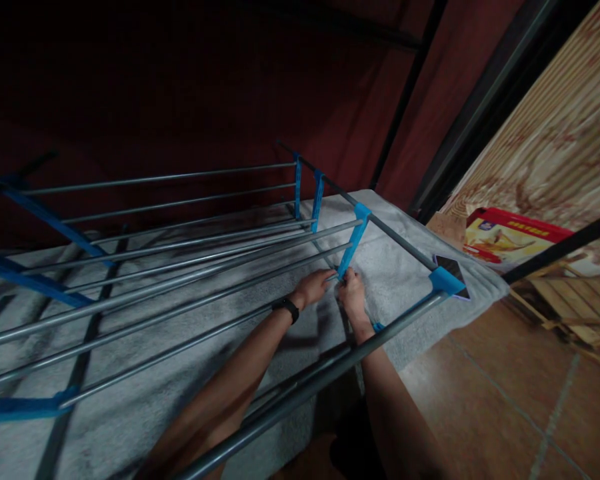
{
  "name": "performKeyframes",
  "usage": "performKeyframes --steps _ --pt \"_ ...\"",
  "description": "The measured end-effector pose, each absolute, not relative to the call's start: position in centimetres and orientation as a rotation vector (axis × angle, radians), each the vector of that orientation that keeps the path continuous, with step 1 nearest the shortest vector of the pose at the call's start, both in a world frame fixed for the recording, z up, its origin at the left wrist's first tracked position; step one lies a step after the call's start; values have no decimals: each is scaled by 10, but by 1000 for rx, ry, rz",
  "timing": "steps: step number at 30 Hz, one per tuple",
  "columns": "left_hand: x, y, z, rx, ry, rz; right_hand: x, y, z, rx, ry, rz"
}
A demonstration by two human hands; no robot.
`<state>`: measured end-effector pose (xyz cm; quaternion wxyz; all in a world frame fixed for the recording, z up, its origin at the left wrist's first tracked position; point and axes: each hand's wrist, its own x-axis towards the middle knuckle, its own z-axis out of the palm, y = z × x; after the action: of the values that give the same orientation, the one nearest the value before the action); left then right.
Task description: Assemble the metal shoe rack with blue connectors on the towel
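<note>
A rack of grey metal rods (pixel 200 283) joined by blue plastic brackets (pixel 353 247) stands over a grey towel-like cloth; it looks like a drying rack. My left hand (pixel 314 288), with a black band on its wrist, is closed round the end of a lower rod (pixel 220 330). Just to the right, my right hand (pixel 353 293) pinches the lower end of the near upright bracket, where the rod meets it. The fingertips of both hands nearly touch there and partly hide the joint. A thick front tube (pixel 325 383) crosses over my right forearm.
Beneath the rack the grey cloth (pixel 410 320) covers a raised surface. A dark phone-like slab (pixel 453 277) lies by the blue corner piece (pixel 446 281). To the right are a red and yellow box (pixel 515 237), a wooden crate (pixel 570 307) and dark metal posts (pixel 410 93).
</note>
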<state>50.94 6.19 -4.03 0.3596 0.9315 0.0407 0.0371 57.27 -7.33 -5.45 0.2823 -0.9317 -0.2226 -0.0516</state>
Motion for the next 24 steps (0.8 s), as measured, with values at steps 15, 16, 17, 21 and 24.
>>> performKeyframes --steps 15,16,17,21,24 --pt "501 62 -33 2402 192 56 569 -71 -57 -2445 -621 -132" --pt "501 62 -33 2401 200 48 569 -72 -57 -2433 -621 -138" --pt "502 62 -33 2401 209 42 569 -72 -58 -2422 -623 -141" --pt "502 62 -33 2391 234 27 568 -72 -57 -2398 -634 -126" --pt "501 62 -33 2391 229 34 567 -71 -56 -2383 -633 -102"
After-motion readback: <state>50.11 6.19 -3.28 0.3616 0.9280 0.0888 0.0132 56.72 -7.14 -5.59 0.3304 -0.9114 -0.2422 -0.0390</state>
